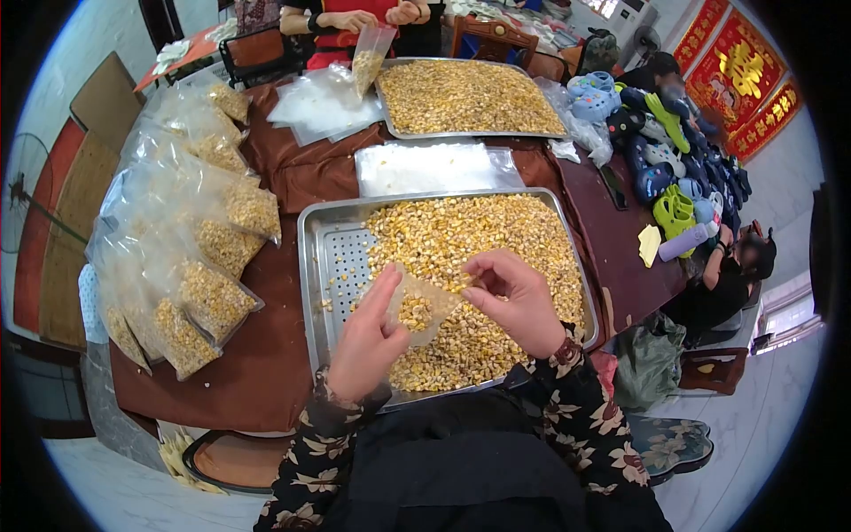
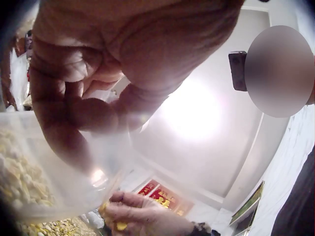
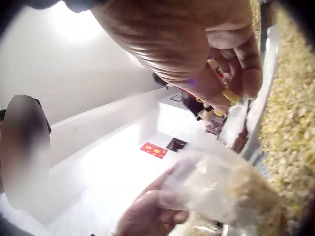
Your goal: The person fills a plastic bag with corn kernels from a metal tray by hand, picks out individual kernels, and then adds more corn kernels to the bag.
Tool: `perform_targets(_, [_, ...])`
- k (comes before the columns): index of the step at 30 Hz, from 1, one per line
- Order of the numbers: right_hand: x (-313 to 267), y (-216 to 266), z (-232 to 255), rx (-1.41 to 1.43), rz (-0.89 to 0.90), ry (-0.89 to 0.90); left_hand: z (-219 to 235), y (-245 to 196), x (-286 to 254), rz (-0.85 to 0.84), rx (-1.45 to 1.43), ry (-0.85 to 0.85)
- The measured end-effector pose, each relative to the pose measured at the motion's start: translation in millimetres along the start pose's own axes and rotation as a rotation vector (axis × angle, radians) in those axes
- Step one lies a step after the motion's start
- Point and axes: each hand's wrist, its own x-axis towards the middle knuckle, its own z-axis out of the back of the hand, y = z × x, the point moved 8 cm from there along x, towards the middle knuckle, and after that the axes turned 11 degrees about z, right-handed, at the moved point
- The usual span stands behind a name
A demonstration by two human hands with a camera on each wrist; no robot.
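Observation:
Over a metal tray [image 1: 306, 239] of yellow corn kernels [image 1: 496, 230], the left hand [image 1: 363, 341] grips a clear plastic bag [image 1: 434, 306] holding some kernels. In the left wrist view, the left hand's [image 2: 108, 64] fingers curl round the bag [image 2: 64, 191]. At the bag's open side, the right hand [image 1: 523, 301] pinches a few kernels between thumb and fingertips. Yellow kernels [image 3: 230, 95] show at the right hand's [image 3: 197, 54] fingertips in the right wrist view, with the bag [image 3: 211, 187] below.
Filled bags [image 1: 213, 297] lie piled at the left. Flat empty bags [image 1: 434, 168] lie beyond the tray, before a second corn tray [image 1: 470, 97]. Across the table a person in red [image 1: 341, 40] holds a bag. Clogs [image 1: 674, 213], a phone [image 1: 612, 188] and a purple bottle [image 1: 683, 242] are at the right.

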Motion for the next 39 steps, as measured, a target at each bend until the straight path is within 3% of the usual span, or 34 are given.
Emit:
perform_targets(4, [8,34,-21,0.012,0.176,0.127,0,2,1,0.020,-0.024,0.007])
perform_targets(9, [19,18,-17,-0.034,0.197,0.053,4,3,0,-0.006,-0.005,-0.007])
perform_targets(11, [26,-30,-12,0.039,-0.070,0.040,4,2,-1,-0.009,-0.004,-0.006])
perform_targets(12, [29,-47,-12,0.037,-0.068,0.037,3,3,-1,0.018,-0.020,-0.004])
perform_targets(15, [38,-105,-26,-0.212,-0.019,0.147,1,4,1,0.035,-0.023,-0.002])
perform_targets(17, [37,-123,-51,-0.563,0.199,0.289,0,3,1,0.027,-0.006,0.002])
perform_targets(20, [38,-141,-68,-0.687,0.147,0.331,1,0,1,0.054,0.004,0.017])
perform_targets(25, [20,-125,-67,-0.777,0.182,0.351,3,6,3,0.042,0.015,0.023])
perform_targets(26, [14,-129,-65,-0.776,0.183,0.360,3,8,3,0.048,0.009,0.018])
perform_targets(28, [-3,-150,-57,-0.610,-0.004,0.384,1,7,5,0.010,0.021,0.031])
perform_targets(32, [-18,-144,-28,-0.440,0.023,0.189,-3,3,7,0.017,0.005,0.050])
perform_targets(33, [-18,-142,-21,-0.401,-0.081,0.172,-4,2,6,0.055,0.002,0.063])
perform_targets(35, [-13,-121,-10,-0.315,-0.081,0.104,-7,5,9,0.089,0.001,0.081])
perform_targets(39, [0,-64,-1,-0.074,-0.097,-0.044,-11,8,12,-0.019,0.103,0.068])
